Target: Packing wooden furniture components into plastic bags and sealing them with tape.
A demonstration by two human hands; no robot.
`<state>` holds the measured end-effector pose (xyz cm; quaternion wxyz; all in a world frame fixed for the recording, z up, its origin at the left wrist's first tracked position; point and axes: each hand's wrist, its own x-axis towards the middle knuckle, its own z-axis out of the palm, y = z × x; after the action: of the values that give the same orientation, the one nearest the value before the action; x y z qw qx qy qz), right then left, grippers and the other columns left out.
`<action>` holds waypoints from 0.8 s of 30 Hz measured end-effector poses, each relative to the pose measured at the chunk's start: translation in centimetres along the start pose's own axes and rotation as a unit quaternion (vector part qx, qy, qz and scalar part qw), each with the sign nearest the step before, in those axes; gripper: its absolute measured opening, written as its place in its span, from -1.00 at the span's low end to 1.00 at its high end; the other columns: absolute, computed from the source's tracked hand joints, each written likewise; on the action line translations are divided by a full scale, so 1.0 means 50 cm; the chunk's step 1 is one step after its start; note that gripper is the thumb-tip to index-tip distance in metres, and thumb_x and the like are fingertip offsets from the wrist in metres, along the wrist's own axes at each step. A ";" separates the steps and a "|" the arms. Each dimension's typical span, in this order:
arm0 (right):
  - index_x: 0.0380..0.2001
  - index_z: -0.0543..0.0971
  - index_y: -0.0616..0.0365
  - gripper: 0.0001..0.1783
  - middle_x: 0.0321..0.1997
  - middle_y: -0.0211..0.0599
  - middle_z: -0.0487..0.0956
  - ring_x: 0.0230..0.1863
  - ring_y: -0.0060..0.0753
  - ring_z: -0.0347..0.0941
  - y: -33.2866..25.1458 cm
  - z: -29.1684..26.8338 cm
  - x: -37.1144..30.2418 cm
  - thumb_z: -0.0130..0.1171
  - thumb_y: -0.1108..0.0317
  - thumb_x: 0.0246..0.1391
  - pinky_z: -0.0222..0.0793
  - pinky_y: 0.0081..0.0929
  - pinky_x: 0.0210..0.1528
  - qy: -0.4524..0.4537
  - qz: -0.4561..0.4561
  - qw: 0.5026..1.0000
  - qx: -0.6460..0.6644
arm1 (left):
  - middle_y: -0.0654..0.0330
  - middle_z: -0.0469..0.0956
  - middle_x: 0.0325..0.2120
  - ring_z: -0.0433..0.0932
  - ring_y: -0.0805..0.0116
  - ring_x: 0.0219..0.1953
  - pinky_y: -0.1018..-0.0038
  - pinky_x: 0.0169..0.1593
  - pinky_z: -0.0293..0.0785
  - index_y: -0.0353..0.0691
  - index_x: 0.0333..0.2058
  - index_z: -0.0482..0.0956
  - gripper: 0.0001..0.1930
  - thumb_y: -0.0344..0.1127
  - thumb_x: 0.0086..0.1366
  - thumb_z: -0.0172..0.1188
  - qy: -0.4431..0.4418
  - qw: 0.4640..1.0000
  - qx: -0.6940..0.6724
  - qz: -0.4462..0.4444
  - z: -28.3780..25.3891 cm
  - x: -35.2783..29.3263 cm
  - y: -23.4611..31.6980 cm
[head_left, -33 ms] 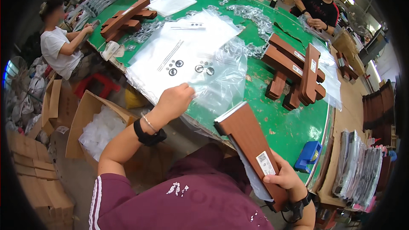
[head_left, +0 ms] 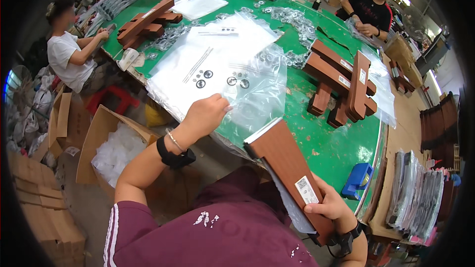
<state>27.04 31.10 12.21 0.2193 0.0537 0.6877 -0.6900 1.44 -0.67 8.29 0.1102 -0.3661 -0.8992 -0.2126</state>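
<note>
My left hand (head_left: pixel 207 112) is closed, its fingertips pinching the near edge of a clear plastic bag (head_left: pixel 260 100) with black printed marks. That bag lies on top of a pile of similar plastic bags (head_left: pixel 173 64). My right hand (head_left: pixel 332 203) grips the lower end of a brown wood-grain slat bundle (head_left: pixel 282 151), thumb on top next to a white label (head_left: pixel 307 190). The bundle slants in front of my body, its far end over the table edge. A pale wrapping sheet shows along its left side. The fingers beneath the bundle are hidden.
On the green table (head_left: pixel 316 141) lie stacked brown wooden pieces (head_left: pixel 336 76), more wooden pieces (head_left: pixel 148 22), small clear packets (head_left: pixel 297 22) and a blue tape dispenser (head_left: pixel 357 180). An open carton (head_left: pixel 96 143) stands left. Two co-workers (head_left: pixel 71 52) (head_left: pixel 371 7) are across the table.
My left hand has shifted slightly right along the bag's edge. The far end of the slat bundle has swung a little to the left in my right hand.
</note>
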 end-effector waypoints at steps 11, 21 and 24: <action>0.38 0.11 0.33 0.05 0.33 -0.12 0.29 0.35 -0.31 0.19 0.000 0.041 0.010 0.45 0.16 -0.07 0.02 -0.40 0.38 0.011 -0.015 1.000 -0.016 | 0.00 0.44 -0.63 0.46 0.02 -0.54 0.25 -0.41 0.37 -0.22 -0.24 0.55 -0.80 -0.21 0.29 0.20 0.037 0.983 -0.165 0.072 -0.062 0.087 0.117; 0.33 0.17 0.29 -0.19 0.10 -0.24 0.49 0.03 -0.49 0.46 0.054 0.027 0.026 0.26 0.21 0.10 0.39 -0.52 0.07 0.099 -0.031 0.972 0.209 | 0.08 0.56 -0.46 0.55 0.09 -0.47 0.29 -0.36 0.47 -0.18 -0.24 0.58 -0.84 -0.28 0.24 0.24 0.062 0.972 -0.178 0.139 0.026 0.039 0.177; 0.33 0.17 0.29 -0.21 0.12 -0.24 0.47 0.03 -0.52 0.46 0.025 0.036 0.034 0.24 0.23 0.12 0.38 -0.53 0.07 0.066 -0.040 0.974 0.214 | 0.12 0.49 -0.50 0.53 0.07 -0.48 0.27 -0.41 0.47 -0.19 -0.29 0.56 -0.87 -0.29 0.24 0.22 0.062 0.973 -0.131 0.182 0.023 0.047 0.243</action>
<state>26.40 29.01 10.49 0.1293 0.1177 0.5391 -0.8239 8.30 9.08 11.78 0.1536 -0.5206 -0.7733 -0.3277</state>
